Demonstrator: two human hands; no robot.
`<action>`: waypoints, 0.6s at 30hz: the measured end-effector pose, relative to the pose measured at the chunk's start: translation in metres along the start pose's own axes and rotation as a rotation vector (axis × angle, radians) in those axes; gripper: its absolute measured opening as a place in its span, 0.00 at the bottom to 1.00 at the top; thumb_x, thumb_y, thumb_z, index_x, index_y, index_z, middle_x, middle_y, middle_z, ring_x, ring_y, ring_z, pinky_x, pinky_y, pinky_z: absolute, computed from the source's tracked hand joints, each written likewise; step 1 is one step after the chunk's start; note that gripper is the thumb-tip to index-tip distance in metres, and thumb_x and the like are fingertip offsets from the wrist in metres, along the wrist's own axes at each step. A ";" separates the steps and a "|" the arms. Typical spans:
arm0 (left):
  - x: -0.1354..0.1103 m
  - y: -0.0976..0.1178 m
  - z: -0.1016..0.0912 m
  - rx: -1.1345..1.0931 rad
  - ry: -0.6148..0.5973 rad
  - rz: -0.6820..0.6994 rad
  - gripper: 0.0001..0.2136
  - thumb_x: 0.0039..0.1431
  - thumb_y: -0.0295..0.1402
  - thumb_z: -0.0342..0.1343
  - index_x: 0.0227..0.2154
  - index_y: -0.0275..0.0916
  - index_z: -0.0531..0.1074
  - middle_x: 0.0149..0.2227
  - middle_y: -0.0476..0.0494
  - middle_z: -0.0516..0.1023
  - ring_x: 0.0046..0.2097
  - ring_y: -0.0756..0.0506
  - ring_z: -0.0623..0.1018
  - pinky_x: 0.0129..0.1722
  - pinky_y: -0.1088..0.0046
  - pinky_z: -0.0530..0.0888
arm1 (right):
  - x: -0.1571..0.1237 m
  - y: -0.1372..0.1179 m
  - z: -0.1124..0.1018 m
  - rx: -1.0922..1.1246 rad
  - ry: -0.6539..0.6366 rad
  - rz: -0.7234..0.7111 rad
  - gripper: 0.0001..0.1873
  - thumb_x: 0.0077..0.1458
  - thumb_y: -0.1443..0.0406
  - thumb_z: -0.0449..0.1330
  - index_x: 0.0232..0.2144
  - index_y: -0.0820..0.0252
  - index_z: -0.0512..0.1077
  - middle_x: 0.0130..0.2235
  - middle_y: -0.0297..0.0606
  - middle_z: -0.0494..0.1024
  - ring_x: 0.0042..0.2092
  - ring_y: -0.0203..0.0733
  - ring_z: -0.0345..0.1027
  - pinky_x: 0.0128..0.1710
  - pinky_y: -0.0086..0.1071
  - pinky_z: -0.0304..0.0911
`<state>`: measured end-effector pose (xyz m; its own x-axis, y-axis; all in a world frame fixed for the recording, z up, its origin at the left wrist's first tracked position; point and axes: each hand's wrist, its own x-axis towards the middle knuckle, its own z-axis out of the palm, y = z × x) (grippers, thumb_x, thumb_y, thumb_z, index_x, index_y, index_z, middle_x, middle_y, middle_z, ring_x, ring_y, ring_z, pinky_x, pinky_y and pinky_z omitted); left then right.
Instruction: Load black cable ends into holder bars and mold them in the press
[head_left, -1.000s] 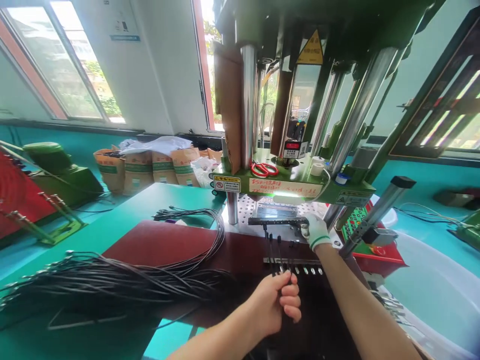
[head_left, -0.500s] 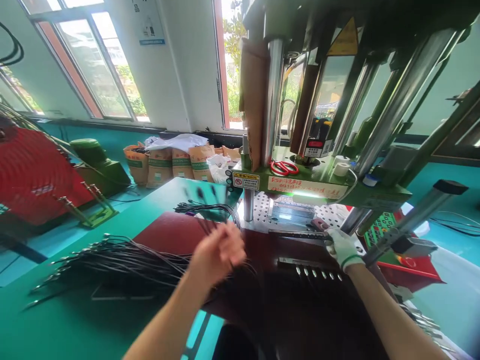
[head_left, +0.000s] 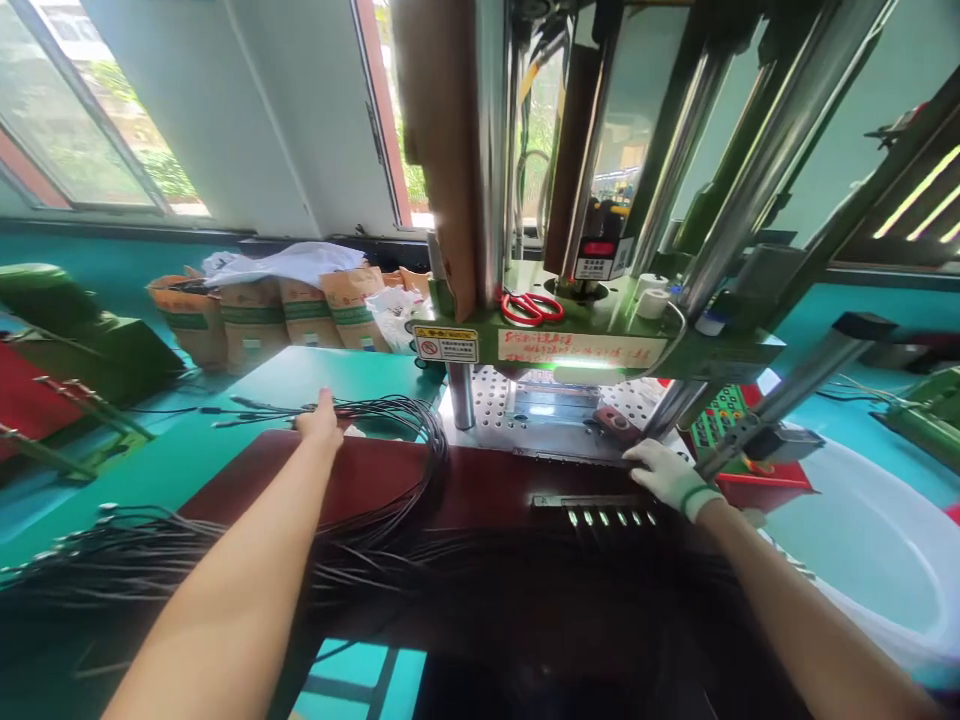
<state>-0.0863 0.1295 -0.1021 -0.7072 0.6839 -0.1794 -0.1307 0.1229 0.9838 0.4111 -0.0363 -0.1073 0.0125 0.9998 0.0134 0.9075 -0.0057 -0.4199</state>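
Note:
My bare left hand (head_left: 321, 420) reaches far forward over the dark red mat (head_left: 480, 485). It is closed on the far end of a loop of thin black cables (head_left: 420, 430), and their tips stick out to the left on the green table. My right hand (head_left: 664, 475), in a white glove, grips the right end of a black fixture bar (head_left: 577, 458) at the front edge of the press's perforated plate (head_left: 487, 405). A metal comb fixture (head_left: 600, 512) with shiny pins lies just in front of that hand.
The green press (head_left: 585, 350) rises close ahead with steel columns; red scissors (head_left: 531, 308) and tape rolls (head_left: 651, 300) lie on its deck. A big bundle of black cables (head_left: 150, 560) crosses the table at left. Paper bags (head_left: 285, 315) stand behind. A white tub (head_left: 862, 560) is at right.
My left hand has swung the cables up from the comb fixture and out to the far left of the table. My right hand pushed the black bar in under the press.

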 end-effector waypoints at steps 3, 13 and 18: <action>0.004 -0.002 -0.004 0.074 -0.142 -0.164 0.12 0.59 0.40 0.44 0.26 0.37 0.55 0.21 0.51 0.63 0.24 0.50 0.69 0.23 0.73 0.69 | -0.016 -0.006 -0.013 -0.136 -0.035 -0.030 0.17 0.47 0.69 0.49 0.39 0.62 0.71 0.42 0.43 0.70 0.43 0.46 0.64 0.46 0.38 0.57; -0.164 0.010 -0.003 0.270 -0.870 -0.162 0.04 0.50 0.30 0.53 0.25 0.35 0.67 0.21 0.51 0.70 0.20 0.54 0.67 0.18 0.80 0.62 | -0.055 -0.025 -0.025 -0.565 -0.270 -0.214 0.21 0.43 0.73 0.50 0.42 0.61 0.69 0.41 0.44 0.70 0.43 0.48 0.64 0.40 0.37 0.57; -0.296 -0.032 -0.034 0.574 -1.798 -0.347 0.16 0.48 0.43 0.54 0.32 0.32 0.68 0.26 0.43 0.74 0.24 0.50 0.72 0.22 0.74 0.67 | -0.047 -0.041 -0.036 -0.571 -0.313 -0.181 0.18 0.40 0.70 0.53 0.37 0.57 0.72 0.38 0.41 0.73 0.40 0.47 0.66 0.36 0.34 0.58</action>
<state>0.1040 -0.1017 -0.0805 0.7893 0.3626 -0.4956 0.3900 0.3275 0.8606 0.3887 -0.0834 -0.0576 -0.2048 0.9432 -0.2615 0.9644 0.2401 0.1109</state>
